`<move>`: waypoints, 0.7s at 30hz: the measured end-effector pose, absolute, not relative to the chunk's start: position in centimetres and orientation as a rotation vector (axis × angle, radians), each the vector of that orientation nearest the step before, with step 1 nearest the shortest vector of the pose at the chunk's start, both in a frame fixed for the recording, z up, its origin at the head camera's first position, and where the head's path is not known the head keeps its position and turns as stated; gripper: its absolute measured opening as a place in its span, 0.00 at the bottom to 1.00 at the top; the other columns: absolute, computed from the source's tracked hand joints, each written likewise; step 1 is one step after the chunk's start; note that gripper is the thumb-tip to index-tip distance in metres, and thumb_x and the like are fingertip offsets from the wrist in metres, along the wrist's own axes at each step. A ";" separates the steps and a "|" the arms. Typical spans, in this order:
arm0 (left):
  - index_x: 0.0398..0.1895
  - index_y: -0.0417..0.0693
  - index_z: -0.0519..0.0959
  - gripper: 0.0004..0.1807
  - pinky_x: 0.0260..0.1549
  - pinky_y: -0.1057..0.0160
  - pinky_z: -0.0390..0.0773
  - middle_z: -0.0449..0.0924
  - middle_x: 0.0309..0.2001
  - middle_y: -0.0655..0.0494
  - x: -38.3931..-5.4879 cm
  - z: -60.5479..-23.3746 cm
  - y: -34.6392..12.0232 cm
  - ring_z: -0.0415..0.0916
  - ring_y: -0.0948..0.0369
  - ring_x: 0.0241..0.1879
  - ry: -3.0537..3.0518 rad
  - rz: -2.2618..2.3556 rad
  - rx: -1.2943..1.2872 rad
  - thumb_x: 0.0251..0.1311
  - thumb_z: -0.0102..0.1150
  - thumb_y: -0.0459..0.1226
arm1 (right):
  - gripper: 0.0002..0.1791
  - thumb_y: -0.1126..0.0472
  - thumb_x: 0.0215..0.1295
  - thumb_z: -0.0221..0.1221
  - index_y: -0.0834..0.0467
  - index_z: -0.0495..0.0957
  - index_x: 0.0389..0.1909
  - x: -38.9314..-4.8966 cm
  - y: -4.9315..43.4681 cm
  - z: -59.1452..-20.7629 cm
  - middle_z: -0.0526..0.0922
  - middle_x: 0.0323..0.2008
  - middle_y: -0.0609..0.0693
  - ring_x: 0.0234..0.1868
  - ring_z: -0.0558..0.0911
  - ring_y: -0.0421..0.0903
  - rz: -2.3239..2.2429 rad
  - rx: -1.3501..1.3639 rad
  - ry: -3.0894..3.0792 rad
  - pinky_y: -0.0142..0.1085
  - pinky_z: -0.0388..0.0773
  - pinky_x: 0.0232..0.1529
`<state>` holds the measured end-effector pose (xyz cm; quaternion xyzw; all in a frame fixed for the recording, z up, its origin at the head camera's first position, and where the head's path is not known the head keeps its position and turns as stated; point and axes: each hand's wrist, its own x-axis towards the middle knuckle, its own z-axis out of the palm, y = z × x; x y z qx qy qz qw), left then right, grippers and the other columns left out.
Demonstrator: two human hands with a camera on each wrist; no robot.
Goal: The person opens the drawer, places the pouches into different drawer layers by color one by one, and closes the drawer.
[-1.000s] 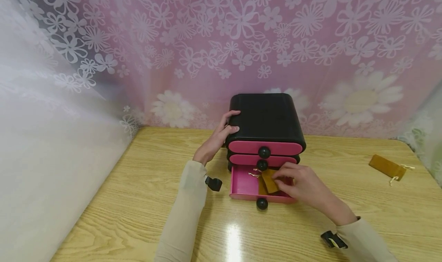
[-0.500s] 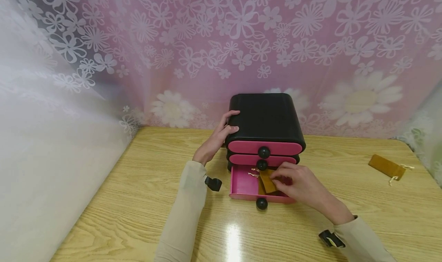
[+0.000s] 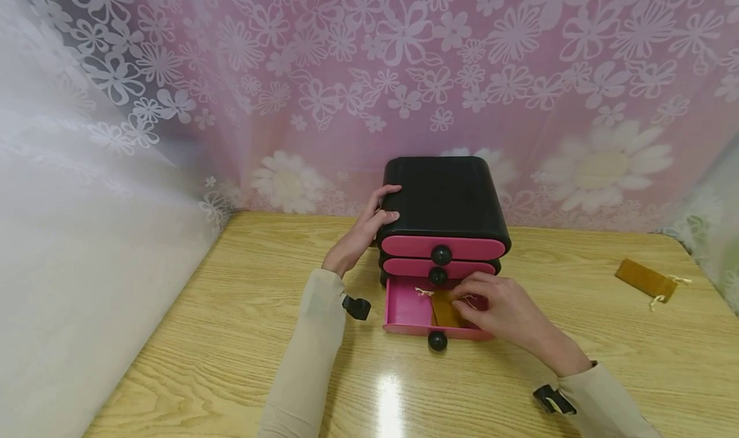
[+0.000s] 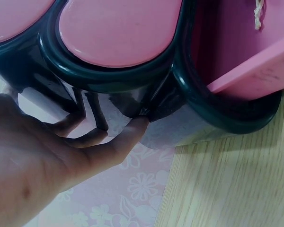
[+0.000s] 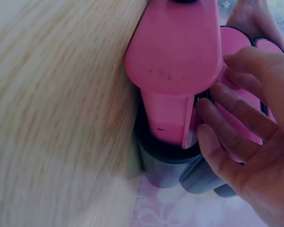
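Observation:
A black cabinet (image 3: 441,194) with pink drawer fronts stands on the table, its lowest drawer (image 3: 407,302) pulled out. Brown drawstring pouches (image 3: 441,310) lie in that drawer, pale cords at their ends; how many is hard to tell. My left hand (image 3: 364,233) rests against the cabinet's left side, thumb on the top edge, fingertips touching the side in the left wrist view. Over the open drawer, my right hand (image 3: 508,310) has thumb and index finger bent together at a pouch, cords showing between them. In the right wrist view the drawer front (image 5: 175,52) hides the pouches.
Another brown pouch (image 3: 645,279) lies on the table at the right. Round black knobs (image 3: 437,340) project from the drawers. A floral curtain (image 3: 346,72) hangs behind the wooden table (image 3: 260,297).
The upper pouch, tilted at my right fingertips before, no longer shows its raised face. Cords now appear beside my right thumb. The left hand stays put.

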<state>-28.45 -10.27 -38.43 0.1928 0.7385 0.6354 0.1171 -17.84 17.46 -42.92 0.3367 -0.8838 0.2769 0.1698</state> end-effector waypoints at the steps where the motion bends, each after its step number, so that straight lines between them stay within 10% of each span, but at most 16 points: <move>1: 0.73 0.81 0.59 0.30 0.68 0.30 0.62 0.36 0.83 0.65 -28.4 -38.4 -10.3 0.59 0.49 0.75 2.161 1.860 0.563 0.68 0.48 0.51 | 0.12 0.68 0.50 0.76 0.53 0.89 0.35 -17.8 17.5 -42.9 0.88 0.34 0.43 0.34 0.84 0.41 0.785 0.954 -2.513 0.38 0.85 0.36; 21: 0.73 0.82 0.58 0.30 0.68 0.29 0.60 0.35 0.83 0.66 -28.3 -38.3 -10.2 0.57 0.49 0.77 2.161 1.857 0.559 0.68 0.48 0.51 | 0.14 0.67 0.48 0.77 0.53 0.89 0.36 -17.3 18.3 -42.3 0.86 0.32 0.44 0.27 0.76 0.39 0.826 0.930 -2.475 0.28 0.75 0.26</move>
